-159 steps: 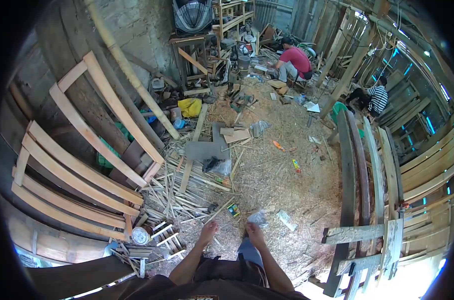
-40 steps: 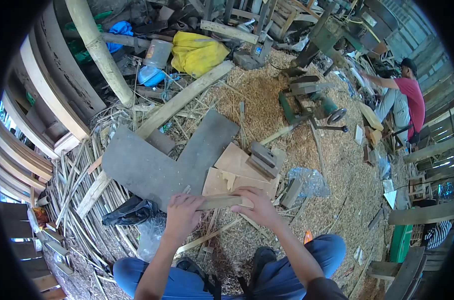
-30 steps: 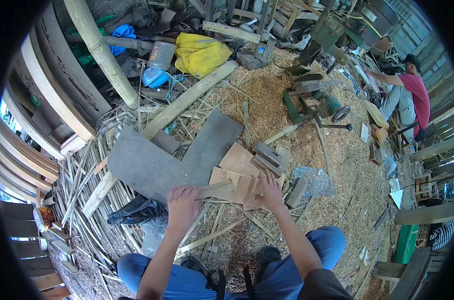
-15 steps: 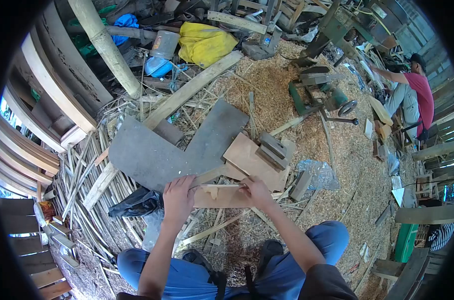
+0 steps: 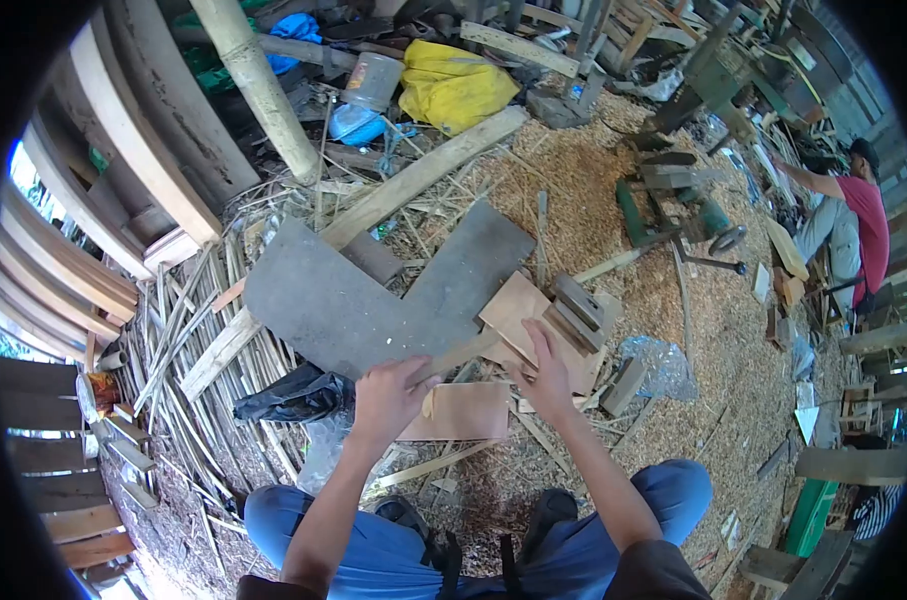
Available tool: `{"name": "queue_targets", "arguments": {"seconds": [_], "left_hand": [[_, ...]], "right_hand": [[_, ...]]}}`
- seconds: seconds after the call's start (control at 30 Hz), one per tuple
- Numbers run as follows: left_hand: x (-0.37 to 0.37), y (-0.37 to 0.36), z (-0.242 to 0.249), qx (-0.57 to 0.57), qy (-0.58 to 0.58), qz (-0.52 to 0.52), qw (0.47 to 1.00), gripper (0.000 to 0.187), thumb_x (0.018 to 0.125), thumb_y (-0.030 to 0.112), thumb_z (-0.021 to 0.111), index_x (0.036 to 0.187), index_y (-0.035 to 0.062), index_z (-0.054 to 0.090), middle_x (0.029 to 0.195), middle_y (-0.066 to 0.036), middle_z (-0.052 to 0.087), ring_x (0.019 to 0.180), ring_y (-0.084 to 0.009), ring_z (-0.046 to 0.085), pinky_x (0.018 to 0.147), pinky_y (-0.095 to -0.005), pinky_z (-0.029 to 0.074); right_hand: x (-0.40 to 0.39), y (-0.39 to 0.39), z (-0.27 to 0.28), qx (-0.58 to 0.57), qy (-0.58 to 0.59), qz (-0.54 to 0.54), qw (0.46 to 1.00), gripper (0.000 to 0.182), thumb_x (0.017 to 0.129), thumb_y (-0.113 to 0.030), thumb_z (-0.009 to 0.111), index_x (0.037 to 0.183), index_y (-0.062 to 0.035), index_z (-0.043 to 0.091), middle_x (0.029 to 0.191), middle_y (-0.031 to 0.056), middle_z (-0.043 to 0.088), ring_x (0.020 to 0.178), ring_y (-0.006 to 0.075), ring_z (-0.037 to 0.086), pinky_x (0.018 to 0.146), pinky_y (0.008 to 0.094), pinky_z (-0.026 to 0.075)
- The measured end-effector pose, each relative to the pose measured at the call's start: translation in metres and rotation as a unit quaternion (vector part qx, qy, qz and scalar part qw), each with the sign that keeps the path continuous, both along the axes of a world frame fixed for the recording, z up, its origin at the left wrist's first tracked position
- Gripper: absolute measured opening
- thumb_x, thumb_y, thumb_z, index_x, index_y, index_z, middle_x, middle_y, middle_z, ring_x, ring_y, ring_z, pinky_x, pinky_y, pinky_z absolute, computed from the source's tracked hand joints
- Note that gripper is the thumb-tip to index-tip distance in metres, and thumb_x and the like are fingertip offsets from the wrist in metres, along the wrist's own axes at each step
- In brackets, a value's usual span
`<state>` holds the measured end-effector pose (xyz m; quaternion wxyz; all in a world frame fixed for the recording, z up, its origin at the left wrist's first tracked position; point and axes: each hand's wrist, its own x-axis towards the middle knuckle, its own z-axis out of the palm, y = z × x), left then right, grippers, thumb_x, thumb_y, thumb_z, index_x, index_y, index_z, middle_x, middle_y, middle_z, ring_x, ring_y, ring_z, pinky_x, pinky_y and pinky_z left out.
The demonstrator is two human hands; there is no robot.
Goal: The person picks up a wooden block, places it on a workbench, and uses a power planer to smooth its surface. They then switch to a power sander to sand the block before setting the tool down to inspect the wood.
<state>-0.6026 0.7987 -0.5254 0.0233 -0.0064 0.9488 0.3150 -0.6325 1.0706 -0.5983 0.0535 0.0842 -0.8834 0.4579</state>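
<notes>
My left hand is closed on the left end of a thin rectangular wooden panel, which has a pale patch near the hand. My right hand is off the panel, its fingers stretched out and apart over the near edge of a brown plywood sheet. Two dark wooden blocks sit on that sheet, just beyond my right fingertips. A narrow wood strip runs between my hands, beyond the panel. Behind it lies a large grey board with a notched edge.
Wood shavings cover the ground, with many thin sticks on the left. A black plastic bag and a wooden block lie close by. A green machine part stands farther off. One person sits at the right.
My right hand has let go of the panel's right end and moved up and right, fingers spreading. My left hand still holds the panel. The whole view has shifted slightly.
</notes>
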Motion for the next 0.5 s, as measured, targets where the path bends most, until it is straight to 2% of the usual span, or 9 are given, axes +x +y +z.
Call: {"name": "queue_targets", "arguments": {"seconds": [0.03, 0.1, 0.13, 0.2, 0.27, 0.3, 0.33, 0.4, 0.5], "left_hand": [[0.001, -0.001, 0.001, 0.001, 0.005, -0.023, 1.0, 0.037, 0.086, 0.033, 0.082, 0.118, 0.0141, 0.077, 0.085, -0.014, 0.073, 0.08, -0.0343, 0.072, 0.073, -0.044, 0.058], [0.006, -0.002, 0.002, 0.001, 0.003, -0.046, 0.999, 0.039, 0.086, 0.034, 0.083, 0.12, 0.0158, 0.077, 0.086, -0.015, 0.074, 0.081, -0.0347, 0.073, 0.074, -0.0433, 0.059], [0.006, -0.001, 0.004, 0.065, -0.007, -0.061, 0.996, 0.04, 0.086, 0.033, 0.083, 0.12, 0.0135, 0.076, 0.089, -0.015, 0.075, 0.083, -0.0337, 0.074, 0.075, -0.0422, 0.059], [0.003, 0.005, 0.001, 0.128, -0.015, -0.079, 0.988, 0.041, 0.086, 0.031, 0.084, 0.121, 0.0112, 0.076, 0.092, -0.016, 0.076, 0.084, -0.0328, 0.075, 0.077, -0.0411, 0.06], [0.0, 0.012, -0.011, 0.33, -0.04, 0.055, 0.941, 0.054, 0.083, 0.018, 0.089, 0.13, 0.0022, 0.068, 0.105, -0.014, 0.076, 0.092, -0.022, 0.075, 0.083, -0.0353, 0.059], [-0.002, 0.013, -0.01, 0.332, -0.042, 0.054, 0.941, 0.054, 0.083, 0.018, 0.089, 0.13, 0.0022, 0.068, 0.105, -0.014, 0.076, 0.092, -0.022, 0.075, 0.083, -0.0353, 0.059], [-0.005, 0.013, -0.007, 0.315, -0.022, 0.048, 0.947, 0.06, 0.082, 0.016, 0.089, 0.134, 0.0015, 0.064, 0.111, -0.014, 0.075, 0.098, -0.0221, 0.073, 0.088, -0.0355, 0.058], [-0.004, 0.015, -0.009, 0.299, -0.002, 0.043, 0.953, 0.066, 0.082, 0.014, 0.09, 0.139, 0.0008, 0.06, 0.116, -0.014, 0.074, 0.104, -0.0221, 0.072, 0.092, -0.0358, 0.058], [0.0, 0.018, -0.02, 0.229, -0.023, -0.024, 0.973, 0.07, 0.083, 0.017, 0.089, 0.143, 0.0024, 0.056, 0.123, -0.015, 0.071, 0.112, -0.0235, 0.07, 0.097, -0.0361, 0.056]], "right_hand": [[-0.004, -0.008, 0.025, -0.001, 0.0, 0.009, 1.0, 0.05, 0.089, -0.018, 0.078, 0.134, -0.0055, 0.06, 0.138, 0.0145, 0.058, 0.138, 0.037, 0.049, 0.109, 0.0492, 0.045], [-0.005, -0.017, 0.06, 0.081, 0.115, 0.145, 0.979, 0.053, 0.09, -0.016, 0.081, 0.136, -0.0049, 0.057, 0.135, 0.015, 0.06, 0.129, 0.0345, 0.058, 0.104, 0.0452, 0.051], [-0.003, -0.014, 0.06, 0.081, 0.113, 0.144, 0.98, 0.053, 0.09, -0.016, 0.081, 0.136, -0.0049, 0.057, 0.135, 0.015, 0.06, 0.129, 0.0345, 0.058, 0.104, 0.0452, 0.051], [-0.001, -0.001, 0.061, -0.079, -0.127, 0.179, 0.972, 0.045, 0.094, -0.012, 0.075, 0.135, -0.0022, 0.058, 0.129, 0.0173, 0.064, 0.117, 0.0339, 0.067, 0.099, 0.0428, 0.055], [0.003, 0.006, 0.054, -0.094, -0.106, 0.152, 0.978, 0.042, 0.096, -0.01, 0.074, 0.134, -0.0011, 0.058, 0.125, 0.0164, 0.066, 0.111, 0.0287, 0.069, 0.095, 0.0386, 0.056], [0.006, 0.009, 0.051, -0.109, -0.089, 0.126, 0.982, 0.039, 0.098, -0.007, 0.072, 0.133, 0.0001, 0.058, 0.121, 0.0155, 0.067, 0.105, 0.0236, 0.071, 0.091, 0.0344, 0.057], [0.008, 0.014, 0.05, -0.107, -0.091, 0.125, 0.982, 0.039, 0.098, -0.007, 0.072, 0.133, 0.0001, 0.058, 0.121, 0.0155, 0.067, 0.105, 0.0236, 0.071, 0.091, 0.0344, 0.057], [0.011, 0.024, 0.048, -0.208, -0.191, 0.052, 0.958, 0.037, 0.101, -0.011, 0.072, 0.133, 0.0013, 0.058, 0.117, 0.0077, 0.065, 0.103, 0.0125, 0.064, 0.092, 0.0273, 0.052], [0.008, 0.04, 0.041, -0.202, -0.177, 0.032, 0.963, 0.036, 0.103, -0.014, 0.07, 0.132, 0.003, 0.057, 0.115, 0.0072, 0.066, 0.104, 0.0123, 0.064, 0.092, 0.0274, 0.052]]}}
